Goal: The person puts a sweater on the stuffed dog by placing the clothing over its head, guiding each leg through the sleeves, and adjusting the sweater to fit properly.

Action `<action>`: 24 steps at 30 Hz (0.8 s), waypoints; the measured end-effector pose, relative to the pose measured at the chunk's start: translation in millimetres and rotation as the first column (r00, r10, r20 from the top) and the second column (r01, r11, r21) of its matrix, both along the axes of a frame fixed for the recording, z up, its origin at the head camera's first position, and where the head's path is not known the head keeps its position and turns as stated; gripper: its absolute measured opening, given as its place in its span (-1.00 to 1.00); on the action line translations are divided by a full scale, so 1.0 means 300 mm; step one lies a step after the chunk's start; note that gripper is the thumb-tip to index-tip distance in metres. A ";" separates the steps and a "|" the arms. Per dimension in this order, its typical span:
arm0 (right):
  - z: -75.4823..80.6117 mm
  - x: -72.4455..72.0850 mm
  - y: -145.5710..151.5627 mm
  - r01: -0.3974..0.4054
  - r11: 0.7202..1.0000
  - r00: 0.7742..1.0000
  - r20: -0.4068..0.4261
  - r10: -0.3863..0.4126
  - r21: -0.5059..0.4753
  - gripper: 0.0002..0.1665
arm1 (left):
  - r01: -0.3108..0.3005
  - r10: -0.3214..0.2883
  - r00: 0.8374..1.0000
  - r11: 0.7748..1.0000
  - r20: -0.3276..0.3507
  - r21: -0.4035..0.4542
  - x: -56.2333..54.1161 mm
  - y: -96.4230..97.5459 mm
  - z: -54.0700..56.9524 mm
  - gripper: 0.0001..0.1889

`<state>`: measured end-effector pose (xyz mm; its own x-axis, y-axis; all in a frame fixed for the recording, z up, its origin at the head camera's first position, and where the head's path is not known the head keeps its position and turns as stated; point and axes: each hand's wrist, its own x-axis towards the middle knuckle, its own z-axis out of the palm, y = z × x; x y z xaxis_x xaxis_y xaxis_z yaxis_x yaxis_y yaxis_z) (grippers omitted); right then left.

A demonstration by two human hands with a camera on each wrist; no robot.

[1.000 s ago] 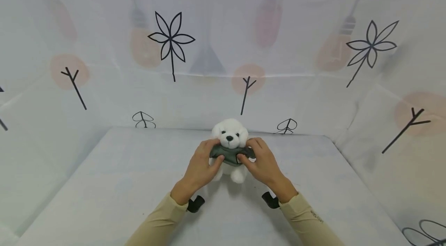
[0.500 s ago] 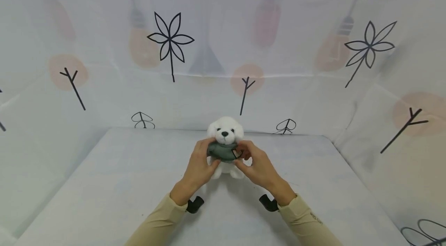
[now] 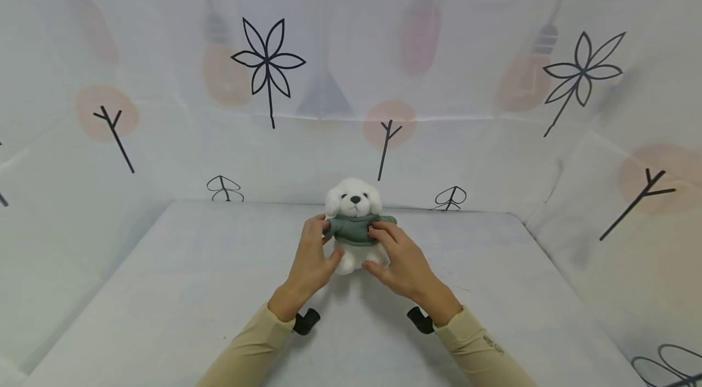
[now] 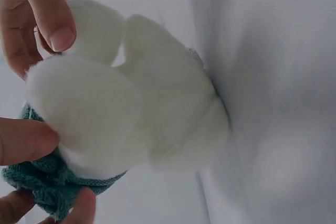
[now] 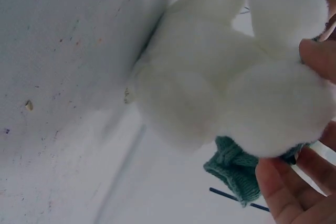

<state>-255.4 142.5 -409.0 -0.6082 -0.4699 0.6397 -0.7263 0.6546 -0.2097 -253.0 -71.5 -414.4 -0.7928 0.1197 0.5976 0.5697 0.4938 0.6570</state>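
A white plush dog in a green knitted sweater sits upright, facing me. My left hand grips its left side as I look at it: the fingers curl at the sweater's sleeve, while the thumb lies on a white paw. My right hand holds the other side, with fingertips on the sweater's front and the thumb at the lower body. In the right wrist view, fingers and thumb stand on either side of a rounded paw. The dog's back is hidden.
The plush rests on a white cloth-covered table. White fabric walls printed with flowers and twigs rise behind and at both sides. Black curved wrist mounts show under both wrists. Small specks lie on the tabletop.
The dog has shifted slightly left and away from me. My hands have gone from bunching the sweater's front to holding the sides; the sweater lies smoother and both sleeves show.
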 end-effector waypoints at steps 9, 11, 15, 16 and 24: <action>-0.007 -0.003 -0.008 -0.029 0.999 0.998 -0.061 0.028 -0.015 -0.35 | -0.161 0.116 0.970 0.965 -0.213 -0.206 0.004 -0.006 -0.003 -0.55; -0.009 -0.004 -0.010 -0.044 0.999 0.998 -0.056 0.043 -0.013 -0.34 | -0.140 0.082 0.964 0.965 -0.253 -0.220 0.001 -0.005 -0.002 -0.60; -0.010 -0.005 -0.012 -0.060 0.998 0.997 -0.059 0.058 -0.026 -0.33 | -0.079 0.008 0.955 0.971 -0.298 -0.226 -0.004 -0.005 0.000 -0.60; -0.010 -0.004 -0.013 -0.060 0.998 0.997 -0.059 0.058 -0.030 -0.33 | -0.065 -0.008 0.954 0.971 -0.300 -0.231 -0.005 -0.005 0.000 -0.58; -0.017 0.003 -0.016 -0.089 0.996 0.995 0.042 0.090 -0.008 -0.37 | -0.003 -0.067 0.975 0.949 -0.213 -0.316 -0.006 -0.004 -0.011 -0.41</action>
